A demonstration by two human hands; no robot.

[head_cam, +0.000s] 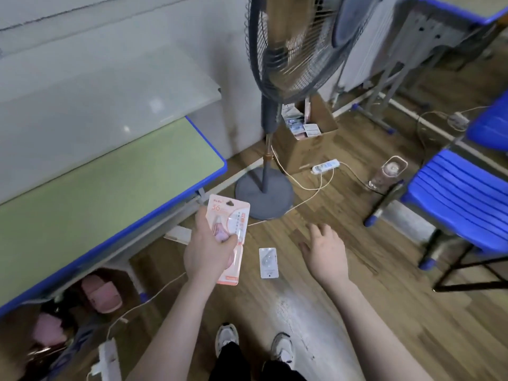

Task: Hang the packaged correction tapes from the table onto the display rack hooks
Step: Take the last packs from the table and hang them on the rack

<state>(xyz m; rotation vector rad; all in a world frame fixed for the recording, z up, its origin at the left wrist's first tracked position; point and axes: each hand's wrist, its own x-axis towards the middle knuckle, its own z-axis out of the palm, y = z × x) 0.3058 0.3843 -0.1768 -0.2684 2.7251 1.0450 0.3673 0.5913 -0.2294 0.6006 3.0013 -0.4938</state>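
Left hand (pixel 210 248) grips one pink pack (pixel 231 237), right hand (pixel 324 251) spread empty above one white pack (pixel 268 263)

The left hand (pixel 210 250) covers the lower half of the pack (pixel 230 229); print beside its fingers is blurred. The fan (pixel 297 45) is cut off above.

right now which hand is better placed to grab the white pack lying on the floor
Probably the right hand: open, empty, beside the white flat pack on the wooden floor. The left hand already grips a pink carded correction tape.
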